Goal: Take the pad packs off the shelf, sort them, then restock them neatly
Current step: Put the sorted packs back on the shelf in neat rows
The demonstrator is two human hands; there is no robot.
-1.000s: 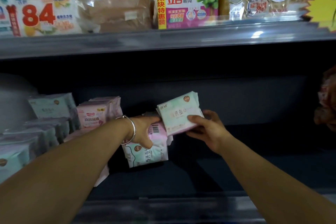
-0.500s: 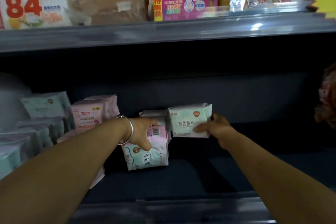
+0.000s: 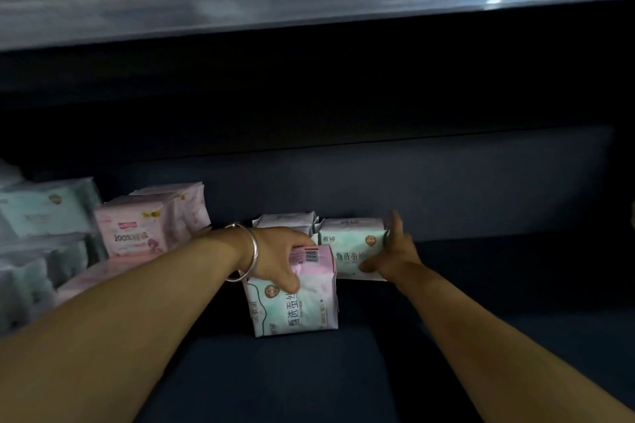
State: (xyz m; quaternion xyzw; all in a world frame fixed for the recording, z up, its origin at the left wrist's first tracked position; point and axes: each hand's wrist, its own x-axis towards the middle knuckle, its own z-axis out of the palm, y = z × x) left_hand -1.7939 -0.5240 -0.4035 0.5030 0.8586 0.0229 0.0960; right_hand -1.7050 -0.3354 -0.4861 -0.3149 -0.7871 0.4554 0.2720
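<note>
While the dark shelf (image 3: pixel 481 285) carries the sorted rows, the left hand (image 3: pixel 278 257) grips the front mint pad pack (image 3: pixel 295 302) and the right hand (image 3: pixel 391 251), fingers spread, presses another mint pack (image 3: pixel 350 251) backward, which could topple if shoved unevenly.

"100%" on the pink pack (image 3: pixel 137 233), a barcode on the front pack (image 3: pixel 295 299) with large Chinese characters down its face, similar characters on the rear pack (image 3: pixel 350 251)

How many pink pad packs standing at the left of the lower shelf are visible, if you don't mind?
2: the front pink pack with the red label, and a second pink pack right behind it. More may be hidden behind these or under the left forearm.
</note>
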